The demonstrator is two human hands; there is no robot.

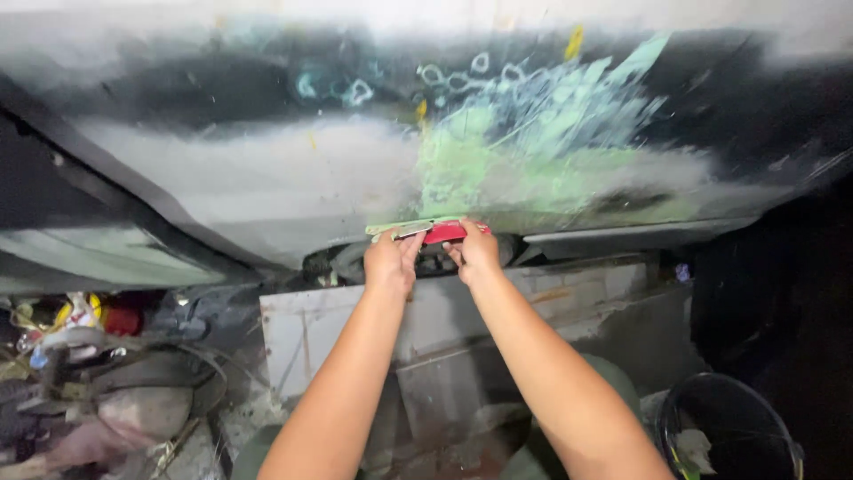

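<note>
Gripping a red-handled spreader [433, 232] with both hands, left hand [391, 260] and right hand [474, 252] close together, fingers clamped on the handle. Pressing its blade against a car body panel [267, 182] smeared with green filler [462, 164] just above the hands. Possibly a wheel arch behind. Sitting below right, a black bucket [729, 431]; lying far left, clutter [80, 356].

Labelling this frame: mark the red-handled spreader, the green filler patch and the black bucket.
red-handled spreader [442, 233], head view, red handle.
green filler patch [462, 169], head view, middle of the smear.
black bucket [675, 411], head view, left rim.
</note>
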